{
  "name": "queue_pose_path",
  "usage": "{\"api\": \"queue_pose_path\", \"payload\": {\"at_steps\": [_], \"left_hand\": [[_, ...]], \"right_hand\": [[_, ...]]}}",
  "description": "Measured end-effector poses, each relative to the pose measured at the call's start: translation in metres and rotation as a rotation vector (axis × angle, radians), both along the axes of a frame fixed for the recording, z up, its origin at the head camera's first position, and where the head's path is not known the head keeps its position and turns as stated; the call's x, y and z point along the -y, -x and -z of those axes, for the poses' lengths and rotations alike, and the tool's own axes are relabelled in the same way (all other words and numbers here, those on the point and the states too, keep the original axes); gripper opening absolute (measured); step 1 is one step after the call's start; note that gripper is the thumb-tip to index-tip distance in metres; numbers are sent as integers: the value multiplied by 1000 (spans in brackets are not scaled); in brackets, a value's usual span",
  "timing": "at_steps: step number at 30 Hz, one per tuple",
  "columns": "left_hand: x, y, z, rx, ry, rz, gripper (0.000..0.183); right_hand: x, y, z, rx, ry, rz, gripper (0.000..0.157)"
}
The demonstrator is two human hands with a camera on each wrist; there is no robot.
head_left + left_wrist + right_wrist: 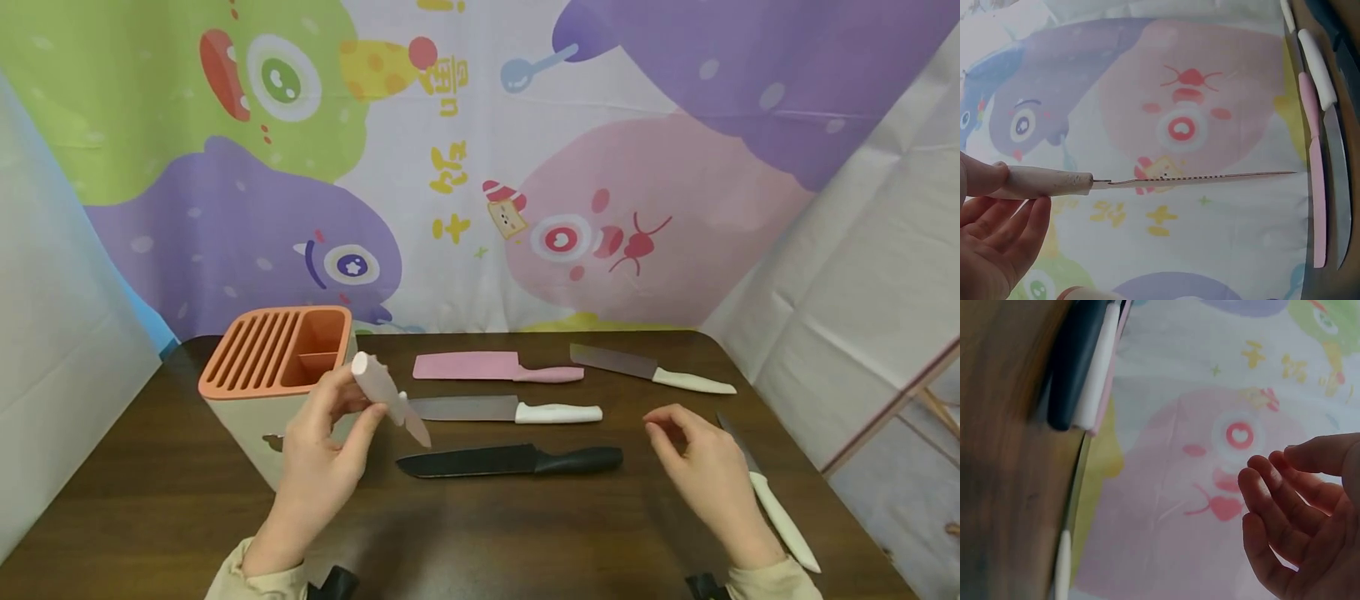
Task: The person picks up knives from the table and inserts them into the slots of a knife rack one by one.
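My left hand (326, 454) grips a small knife by its pale pinkish-white handle (1047, 181), between thumb and fingers. The knife's narrow blade (1204, 178) extends from the fist and slants down and right in the head view, with the handle end uppermost. Just left of this hand stands a beige knife block (240, 425) with a slotted orange top (258, 350). My right hand (697, 467) hovers over the right side of the table with nothing in it, fingers loosely curled and thumb near the fingertips. A white-handled knife (780, 517) lies beside and partly behind it.
On the dark wooden table (480, 542) lie a pink cleaver (465, 365), a white-handled knife (558, 413), a black knife (577, 460) and, at back right, a cream-handled knife (693, 382). A cartoon-printed cloth (450, 283) hangs behind the table.
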State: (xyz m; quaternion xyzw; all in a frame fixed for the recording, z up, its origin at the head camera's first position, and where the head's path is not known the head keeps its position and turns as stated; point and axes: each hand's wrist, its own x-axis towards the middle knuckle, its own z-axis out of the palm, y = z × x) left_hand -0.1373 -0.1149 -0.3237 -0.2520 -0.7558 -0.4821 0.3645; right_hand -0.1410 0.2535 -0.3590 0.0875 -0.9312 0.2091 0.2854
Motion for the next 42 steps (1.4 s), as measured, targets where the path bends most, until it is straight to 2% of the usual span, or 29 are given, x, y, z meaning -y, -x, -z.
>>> {"api": "queue_pose_path", "payload": {"at_steps": [5, 13, 16, 22, 28, 33, 38, 42], "left_hand": [[1, 1, -4, -14, -72, 35, 50], [14, -5, -17, -86, -168, -38, 47], [19, -8, -23, -102, -231, -78, 43], [25, -12, -33, -149, -305, -104, 42], [34, -14, -37, -171, -378, -148, 41], [41, -15, -41, -214, -481, -113, 41], [47, -15, -46, -287, -632, 14, 40], [51, -14, -51, -314, -711, 66, 40]], "right_hand": [[-18, -6, 3, 70, 3, 70, 9], [-41, -14, 10, 374, -48, 107, 29], [-50, -19, 14, 407, -46, 123, 32], [-67, -27, 22, 424, -44, 158, 34], [-82, -31, 29, 512, -56, 175, 41], [-93, -34, 33, 571, -51, 186, 47], [-102, -38, 37, 610, -33, 199, 49], [-110, -40, 40, 665, -24, 228, 53]]}}
